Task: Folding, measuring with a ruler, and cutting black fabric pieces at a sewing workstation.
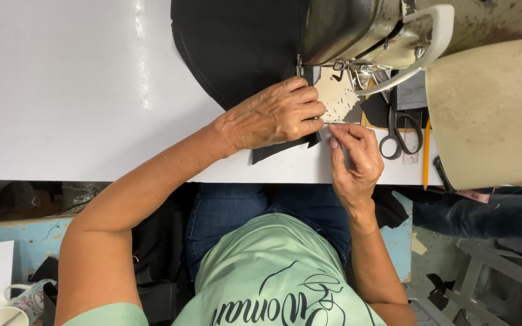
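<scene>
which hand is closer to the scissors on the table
Right. The right hand sits just beside the scissors, its fingers near the handle loops without touching them. The left hand is farther away, pressing down the black fabric in front of the sewing machine.

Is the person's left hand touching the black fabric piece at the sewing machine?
Touching. The head view shows the left hand pressed flat on the black fabric piece, its fingers curled over the edge beside the grey metal sewing machine.

Scissors (399,130) flat on the white table (92,90), a yellow pencil (426,154) just beside, right of them. Patterned mug (28,299) and paper cup (8,316) low at left, beside blue bench (25,238).
</scene>
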